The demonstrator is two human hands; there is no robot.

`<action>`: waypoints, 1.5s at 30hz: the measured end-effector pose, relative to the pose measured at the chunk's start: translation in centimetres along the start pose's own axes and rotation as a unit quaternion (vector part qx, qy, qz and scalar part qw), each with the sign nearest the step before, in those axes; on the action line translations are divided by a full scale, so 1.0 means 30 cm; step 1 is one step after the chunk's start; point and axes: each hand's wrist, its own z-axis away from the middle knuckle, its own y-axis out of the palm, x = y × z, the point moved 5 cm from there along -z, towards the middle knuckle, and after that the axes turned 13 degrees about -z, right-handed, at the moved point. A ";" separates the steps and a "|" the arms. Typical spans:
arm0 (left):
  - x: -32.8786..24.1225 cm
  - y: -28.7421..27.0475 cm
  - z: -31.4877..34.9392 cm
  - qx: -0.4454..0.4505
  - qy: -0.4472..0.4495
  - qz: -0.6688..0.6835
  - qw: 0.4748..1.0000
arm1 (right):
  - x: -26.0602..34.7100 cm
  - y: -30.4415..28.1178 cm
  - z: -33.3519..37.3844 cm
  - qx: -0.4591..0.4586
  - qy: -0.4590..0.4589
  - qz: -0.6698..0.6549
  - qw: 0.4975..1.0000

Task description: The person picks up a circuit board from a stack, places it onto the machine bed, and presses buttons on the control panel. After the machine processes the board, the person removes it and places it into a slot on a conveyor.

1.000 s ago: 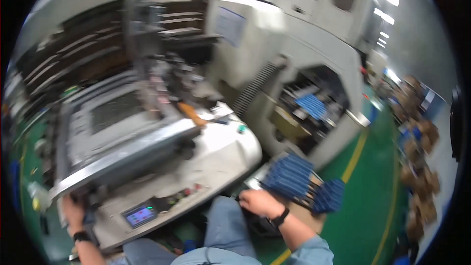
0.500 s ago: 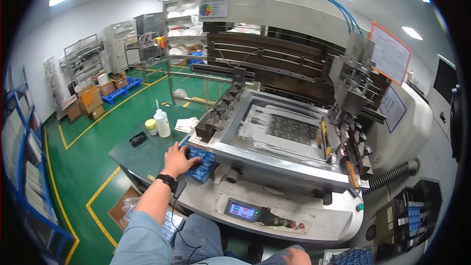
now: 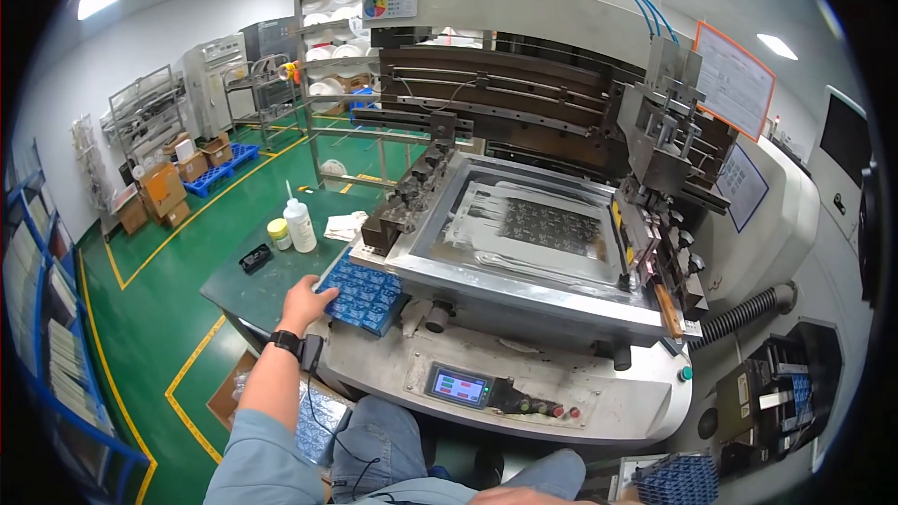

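Observation:
My left hand (image 3: 306,305) is at the left edge of a flat stack of blue patterned boards (image 3: 362,294), with thumb and fingers apart and the thumb touching the edge. The stack lies at the front left corner of a printing machine, beside its metal frame. Inside that frame is a screen (image 3: 552,227) smeared with grey paste, a dark pattern showing at its middle. Only a sliver of my right hand (image 3: 535,497) shows at the lower edge, its fingers hidden. More blue patterned boards (image 3: 675,481) are at the lower right.
A white squeeze bottle (image 3: 299,226), a yellow-lidded jar (image 3: 280,234), a black object (image 3: 254,259) and a white cloth (image 3: 345,225) are on the dark green table (image 3: 224,288). The machine's front carries a small touch screen (image 3: 458,385) and buttons. A wooden-handled tool (image 3: 668,310) lies at the frame's right.
My left hand has slid from the top of the blue boards to their left edge, uncovering more of the stack. My right hand has dropped mostly out of view. The view has shifted slightly.

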 end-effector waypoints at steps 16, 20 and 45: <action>0.046 0.265 -0.008 -0.222 0.086 0.180 0.954 | -0.248 0.136 0.016 -0.009 -0.054 -0.155 0.986; 0.065 0.464 0.029 -0.187 0.180 0.251 0.933 | -0.344 0.173 0.069 0.009 -0.063 -0.023 0.998; -0.075 0.642 -0.042 -0.190 0.141 0.179 0.955 | -0.984 -1.023 0.644 -0.389 0.375 0.545 0.641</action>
